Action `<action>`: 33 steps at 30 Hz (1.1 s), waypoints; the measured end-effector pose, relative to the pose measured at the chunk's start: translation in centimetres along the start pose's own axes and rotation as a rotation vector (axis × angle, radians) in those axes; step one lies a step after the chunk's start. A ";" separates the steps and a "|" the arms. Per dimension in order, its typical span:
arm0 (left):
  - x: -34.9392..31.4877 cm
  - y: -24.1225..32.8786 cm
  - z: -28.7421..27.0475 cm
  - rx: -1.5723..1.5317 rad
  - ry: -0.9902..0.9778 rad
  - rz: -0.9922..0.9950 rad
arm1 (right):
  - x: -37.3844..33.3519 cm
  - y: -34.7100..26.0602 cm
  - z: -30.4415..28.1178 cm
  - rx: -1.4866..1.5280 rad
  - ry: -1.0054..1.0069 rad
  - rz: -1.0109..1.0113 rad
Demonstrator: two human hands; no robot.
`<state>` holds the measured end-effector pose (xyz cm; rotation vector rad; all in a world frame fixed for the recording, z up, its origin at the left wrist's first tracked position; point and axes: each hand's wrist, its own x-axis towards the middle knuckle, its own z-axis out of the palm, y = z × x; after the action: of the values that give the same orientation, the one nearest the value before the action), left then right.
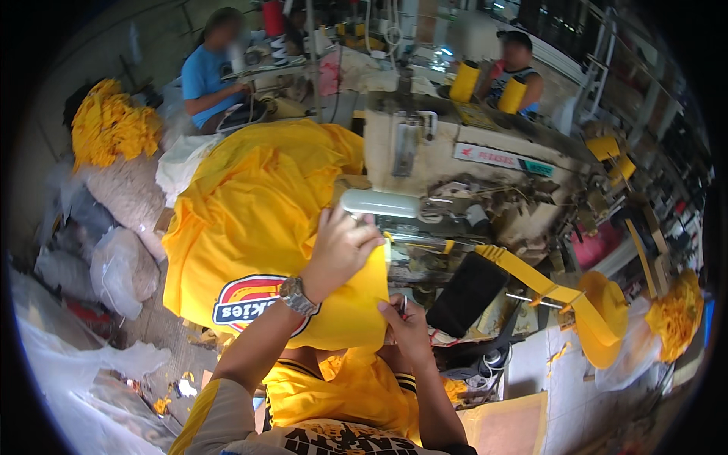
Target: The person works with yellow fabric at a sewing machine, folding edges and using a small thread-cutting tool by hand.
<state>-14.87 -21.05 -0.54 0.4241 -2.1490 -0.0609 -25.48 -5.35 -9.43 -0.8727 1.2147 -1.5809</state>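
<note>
A large yellow shirt [227, 227] with a printed red, white and blue badge lies over the work surface of a sewing machine [485, 144]. My left hand [345, 246], a metal watch on its wrist, is closed on the cloth beside the machine's pale rounded cover [379, 203]. Closer to me, my right hand [409, 326] pinches the shirt's right edge between thumb and fingers. Something small, dark and partly red sticks out of that hand; its kind is unclear. The cloth under my left fingers is hidden.
A black rectangular object [466, 294] lies right of my right hand. Yellow ribbing [531, 277] runs from a roll [603, 318] toward the machine. Yellow thread cones [464, 82] stand on top. Bags [125, 269] crowd the left, and two people sit at the back.
</note>
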 end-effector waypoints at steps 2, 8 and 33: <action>-0.5 1.0 -0.7 0.130 -0.076 -0.014 | 0.0 0.0 -0.1 0.061 -0.008 0.039; -2.1 2.7 -1.2 0.216 -0.138 -0.044 | 0.2 0.1 0.3 0.016 -0.006 0.018; -2.7 2.0 -1.0 -0.008 -0.167 -0.083 | 0.4 0.5 -0.1 0.008 -0.019 -0.007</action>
<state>-13.18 -18.21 -1.63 0.5186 -2.2936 -0.1568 -25.55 -5.76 -9.97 -0.8853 1.1926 -1.5788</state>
